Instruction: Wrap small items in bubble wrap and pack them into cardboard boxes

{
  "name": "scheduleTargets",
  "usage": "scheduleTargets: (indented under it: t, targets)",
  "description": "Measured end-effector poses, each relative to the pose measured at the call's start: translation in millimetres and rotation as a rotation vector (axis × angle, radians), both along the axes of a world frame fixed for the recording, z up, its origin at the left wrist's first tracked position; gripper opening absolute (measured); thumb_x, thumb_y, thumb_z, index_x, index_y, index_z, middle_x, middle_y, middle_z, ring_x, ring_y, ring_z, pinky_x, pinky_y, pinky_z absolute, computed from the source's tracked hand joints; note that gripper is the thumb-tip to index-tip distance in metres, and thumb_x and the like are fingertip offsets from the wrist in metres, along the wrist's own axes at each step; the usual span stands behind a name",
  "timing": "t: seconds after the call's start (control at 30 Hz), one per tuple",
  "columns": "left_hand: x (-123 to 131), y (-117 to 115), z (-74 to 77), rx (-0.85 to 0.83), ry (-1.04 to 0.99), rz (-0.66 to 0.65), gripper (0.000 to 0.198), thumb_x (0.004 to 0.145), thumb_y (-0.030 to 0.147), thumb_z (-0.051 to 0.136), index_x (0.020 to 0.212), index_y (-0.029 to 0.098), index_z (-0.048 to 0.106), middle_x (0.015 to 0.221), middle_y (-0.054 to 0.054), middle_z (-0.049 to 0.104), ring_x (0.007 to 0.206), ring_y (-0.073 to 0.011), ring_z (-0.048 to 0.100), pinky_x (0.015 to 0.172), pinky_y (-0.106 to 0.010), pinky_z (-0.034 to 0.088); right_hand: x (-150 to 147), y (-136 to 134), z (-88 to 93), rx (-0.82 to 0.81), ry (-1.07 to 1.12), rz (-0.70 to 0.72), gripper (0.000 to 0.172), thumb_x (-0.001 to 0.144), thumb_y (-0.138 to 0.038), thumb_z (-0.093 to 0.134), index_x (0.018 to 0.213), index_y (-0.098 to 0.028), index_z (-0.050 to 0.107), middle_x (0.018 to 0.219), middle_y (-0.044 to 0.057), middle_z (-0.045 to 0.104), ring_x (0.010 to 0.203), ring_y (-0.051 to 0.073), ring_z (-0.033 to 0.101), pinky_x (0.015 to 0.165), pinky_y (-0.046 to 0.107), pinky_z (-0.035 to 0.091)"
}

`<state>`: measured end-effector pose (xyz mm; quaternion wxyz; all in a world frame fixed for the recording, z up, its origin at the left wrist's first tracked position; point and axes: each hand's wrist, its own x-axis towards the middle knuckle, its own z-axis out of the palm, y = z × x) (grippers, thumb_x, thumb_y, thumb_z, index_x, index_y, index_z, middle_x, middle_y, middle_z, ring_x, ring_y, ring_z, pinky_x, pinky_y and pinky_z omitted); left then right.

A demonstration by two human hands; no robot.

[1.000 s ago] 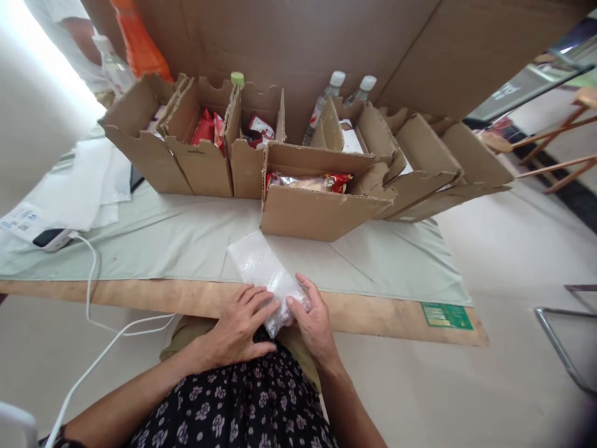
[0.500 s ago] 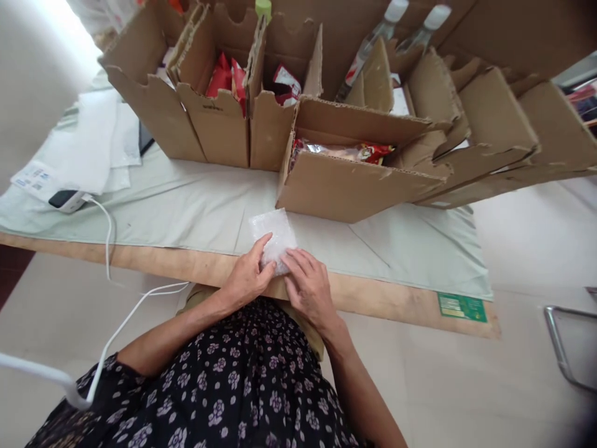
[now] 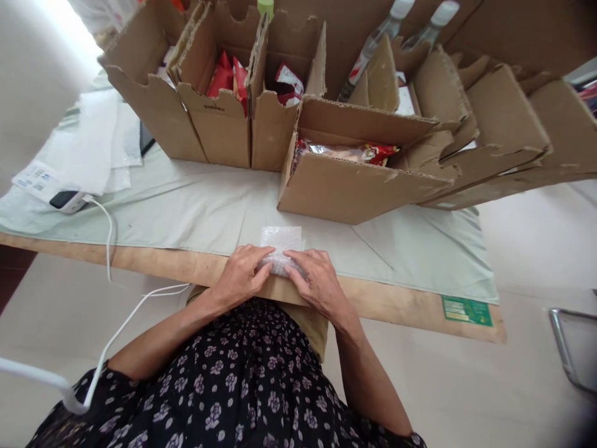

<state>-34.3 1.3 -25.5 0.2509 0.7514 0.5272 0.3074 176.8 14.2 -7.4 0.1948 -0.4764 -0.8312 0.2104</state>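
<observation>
A small packet of clear bubble wrap (image 3: 281,240) lies at the near edge of the table (image 3: 396,305), on a pale green cloth (image 3: 196,214). My left hand (image 3: 242,274) rests on its left end with fingers curled over it. My right hand (image 3: 314,280) presses on its right end, fingers bent over the wrap. Both hands cover the packet's near half; only its far part shows.
A row of open cardboard boxes (image 3: 345,180) with red snack packets (image 3: 224,74) stands behind the packet. Two water bottles (image 3: 373,40) stand at the back. White papers (image 3: 88,143) and a phone-like device (image 3: 65,199) with a white cable (image 3: 109,249) lie at the left.
The bubble wrap packet has been folded shorter and pulled toward the table edge. Both hands now lie over it side by side. The camera tilted down slightly.
</observation>
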Motion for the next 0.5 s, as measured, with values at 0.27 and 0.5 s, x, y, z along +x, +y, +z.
scheduleTargets:
  t: [0.27,0.5]
  targets:
    - [4.0,35.3,-7.1,-0.036,0.101,0.157,0.037,0.090,0.023,0.064,0.127,0.018,0.066,0.120,-0.011,0.062,0.105,-0.0240,0.065,0.095,-0.039,0.057,-2.7,3.8,-12.8,0.211,-0.099,0.011,0.029,0.097,-0.028,0.063,0.125,-0.022,0.069,0.129,0.011,0.071,0.122,0.030,0.058,0.102,0.046,0.041]
    - [-0.9,0.3,3.9,-0.309,-0.544,0.241,0.060,0.091,0.042,0.067,0.143,0.017,0.050,0.127,-0.014,0.067,0.106,-0.0223,0.069,0.092,-0.039,0.060,-10.1,10.8,-18.4,0.012,0.248,-0.238,0.031,0.100,-0.036,0.057,0.124,-0.022,0.072,0.116,0.010,0.076,0.107,0.027,0.066,0.099,0.044,0.049]
